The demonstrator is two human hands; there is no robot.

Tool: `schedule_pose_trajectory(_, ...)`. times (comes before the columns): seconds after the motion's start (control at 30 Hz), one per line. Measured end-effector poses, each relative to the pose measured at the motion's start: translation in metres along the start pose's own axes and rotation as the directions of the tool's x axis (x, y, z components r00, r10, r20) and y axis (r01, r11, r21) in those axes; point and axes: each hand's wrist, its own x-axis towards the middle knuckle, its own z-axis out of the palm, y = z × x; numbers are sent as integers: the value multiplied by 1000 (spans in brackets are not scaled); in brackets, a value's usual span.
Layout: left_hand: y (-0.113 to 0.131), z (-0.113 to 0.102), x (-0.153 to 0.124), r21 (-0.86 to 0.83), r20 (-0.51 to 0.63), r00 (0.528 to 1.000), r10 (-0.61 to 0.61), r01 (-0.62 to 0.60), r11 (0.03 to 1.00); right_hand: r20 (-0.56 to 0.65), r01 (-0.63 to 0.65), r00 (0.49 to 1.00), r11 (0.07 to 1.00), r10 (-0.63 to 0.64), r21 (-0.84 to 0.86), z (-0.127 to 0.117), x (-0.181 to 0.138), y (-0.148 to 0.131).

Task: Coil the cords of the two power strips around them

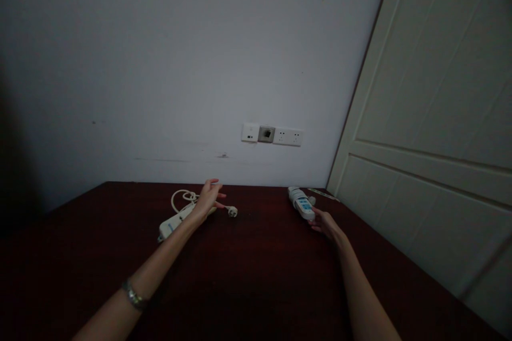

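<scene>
A white power strip (170,226) lies at the left of the dark red tabletop, its pale cord (176,203) looped behind it. My left hand (208,200) is over the strip's far end with its fingers spread, and a plug (232,211) lies just right of its fingertips. Part of that strip is hidden by my hand and forearm. On the right, a second power strip (304,208) has its white cord (296,195) wound around the far half. My right hand (325,222) grips the near end of this one, thumb on top and fingers below.
Behind the table, the wall (192,64) carries a row of sockets (288,137). A pale panelled door (432,117) borders the table on the right. A thin whitish strip (323,193) lies in the far right corner of the tabletop.
</scene>
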Motion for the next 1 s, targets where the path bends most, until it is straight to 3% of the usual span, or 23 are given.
schedule_pose_trajectory(0.3, -4, 0, 3, 22, 7, 1000, -18, 18, 1000, -15, -24, 1000, 998, 24, -53, -4, 0, 2)
schedule_pose_trajectory(0.63, -10, 0, 11, 31, 2, 999, -44, 44, 999, -156, -23, 988, 991, 2, -131, -13, 5, 1)
schedule_pose_trajectory(1.0, -13, 0, 13, 40, 24, 998, -55, 54, 998, -191, 1, 981, 991, -27, -131, -14, 5, -1)
